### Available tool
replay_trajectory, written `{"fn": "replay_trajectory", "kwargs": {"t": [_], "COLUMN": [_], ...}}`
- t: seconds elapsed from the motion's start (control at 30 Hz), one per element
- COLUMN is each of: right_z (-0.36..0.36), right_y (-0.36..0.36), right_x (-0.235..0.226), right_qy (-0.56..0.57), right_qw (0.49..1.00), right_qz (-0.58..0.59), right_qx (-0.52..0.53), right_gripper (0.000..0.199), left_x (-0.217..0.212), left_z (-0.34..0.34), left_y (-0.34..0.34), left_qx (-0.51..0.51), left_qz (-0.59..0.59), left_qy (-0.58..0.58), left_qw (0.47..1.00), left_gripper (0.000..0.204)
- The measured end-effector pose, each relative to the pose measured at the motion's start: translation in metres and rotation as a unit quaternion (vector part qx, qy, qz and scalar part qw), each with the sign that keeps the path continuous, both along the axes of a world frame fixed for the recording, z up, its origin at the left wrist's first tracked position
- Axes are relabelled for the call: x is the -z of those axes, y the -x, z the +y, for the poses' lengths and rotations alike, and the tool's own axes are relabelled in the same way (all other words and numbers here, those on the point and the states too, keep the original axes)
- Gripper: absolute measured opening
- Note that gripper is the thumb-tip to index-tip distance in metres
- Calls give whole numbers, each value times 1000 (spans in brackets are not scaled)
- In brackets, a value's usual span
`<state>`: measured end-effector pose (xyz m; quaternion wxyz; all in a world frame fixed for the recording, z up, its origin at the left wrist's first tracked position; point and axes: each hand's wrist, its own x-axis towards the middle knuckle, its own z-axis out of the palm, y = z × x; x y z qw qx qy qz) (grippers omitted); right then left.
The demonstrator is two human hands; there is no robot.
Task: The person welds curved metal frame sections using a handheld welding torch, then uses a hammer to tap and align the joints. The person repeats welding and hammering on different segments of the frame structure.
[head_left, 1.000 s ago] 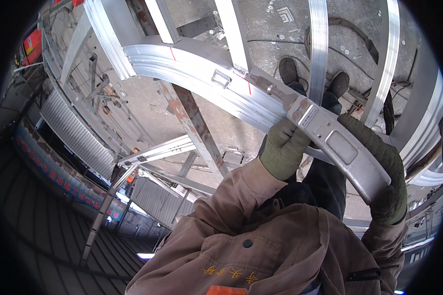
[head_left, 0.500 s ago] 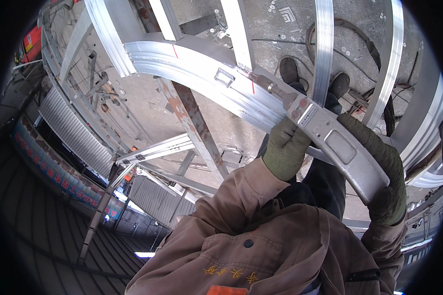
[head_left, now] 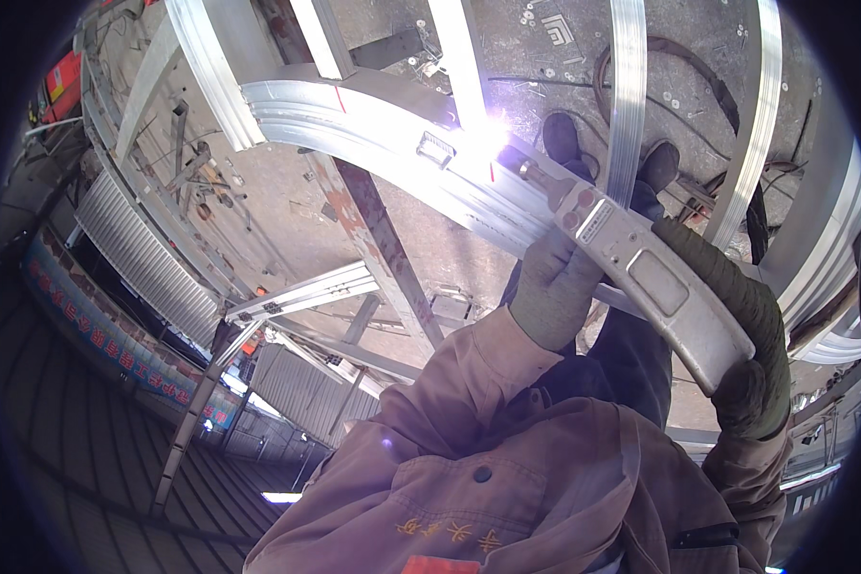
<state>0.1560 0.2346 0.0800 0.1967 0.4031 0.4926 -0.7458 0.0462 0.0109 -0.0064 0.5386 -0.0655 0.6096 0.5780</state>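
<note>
A silver-grey welding gun [head_left: 655,282] slants across the middle right. Its nozzle meets the joint of a curved aluminium channel [head_left: 354,122] and an upright aluminium bar [head_left: 457,57], where a white-violet arc [head_left: 489,141] glares and hides the seam. My left hand [head_left: 553,292], in a green glove, is closed at the gun's front end, its fingertips partly hidden. My right hand [head_left: 751,330], gloved too, wraps around the gun's rear from its right side. A red mark and a small rectangular slot [head_left: 436,148] show on the channel beside the arc.
More aluminium bars [head_left: 628,96] cross over the floor at the right. A rusty steel beam [head_left: 378,230] runs beneath the channel. My shoes [head_left: 562,136] stand beyond the gun, near a dark cable [head_left: 713,77] and scattered scraps. A metal frame [head_left: 306,287] stands at the left.
A bright arc has lit at the gun's nozzle, washing the nearby metal and my left glove in light. The gun has shifted very slightly; both hands keep their hold.
</note>
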Motion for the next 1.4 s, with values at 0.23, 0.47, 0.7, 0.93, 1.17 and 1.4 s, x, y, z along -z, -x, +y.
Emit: {"fn": "replay_trajectory", "kwargs": {"t": [0.23, 0.47, 0.7, 0.93, 1.17, 1.4], "right_z": [-1, -3, -5, -7, -5, 0], "right_y": [-17, -18, -16, -28, -7, 9], "right_x": [-1, 3, 6, 11, 6, 1], "right_qy": [-37, -53, -81, -63, -58, -35], "right_qw": [999, 997, 992, 995, 995, 993], "right_qz": [16, 36, 70, 53, 57, 71], "right_qx": [-33, -50, -66, -59, -59, -88], "right_gripper": [115, 108, 102, 104, 107, 110], "left_x": [7, 13, 12, 13, 9, 6], "left_z": [-5, -11, -11, -13, -9, -8], "left_y": [-8, -15, -14, -12, -8, -5], "left_qx": [-16, -52, -65, -57, -55, -71], "left_qz": [-5, 19, 2, -6, -22, -56], "left_qy": [-18, -53, -36, -37, -40, -32], "left_qw": [1000, 997, 997, 998, 997, 995], "left_gripper": [45, 41, 37, 41, 50, 45]}}
